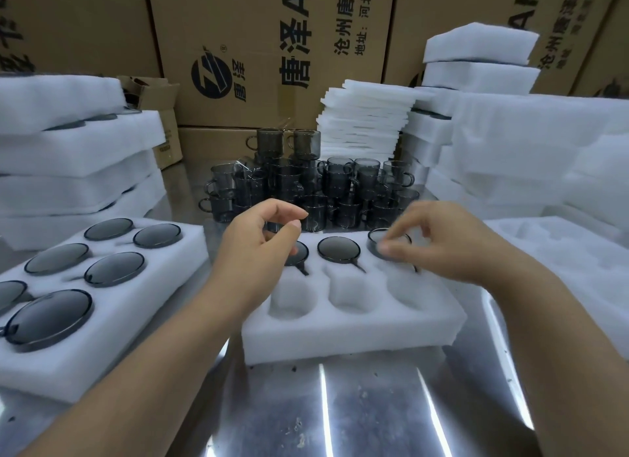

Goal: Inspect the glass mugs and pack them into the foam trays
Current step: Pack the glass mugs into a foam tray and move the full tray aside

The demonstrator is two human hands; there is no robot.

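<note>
Head view: a foam tray (340, 341) with six cavities lies centred on the metal table (340, 409). Its far row holds three dark glass mugs, rims flush with the foam; the three near cavities are unfilled.

Left hand (262, 238): above the far-left mug (302, 252), partly covering it. Fingers loosely curled, holding nothing.

Right hand (442, 249): over the far-right mug (377, 236), fingertips at its rim. Motion blur prevents telling whether the fingers grip the rim or only touch it.

The middle mug (338, 249) sits between the two hands, touched by neither.

The loose mugs (333, 184) are piled just beyond the tray. A filled tray (112, 324) lies to the left, with foam stacks (367, 123) and cardboard boxes (258, 48) behind.
</note>
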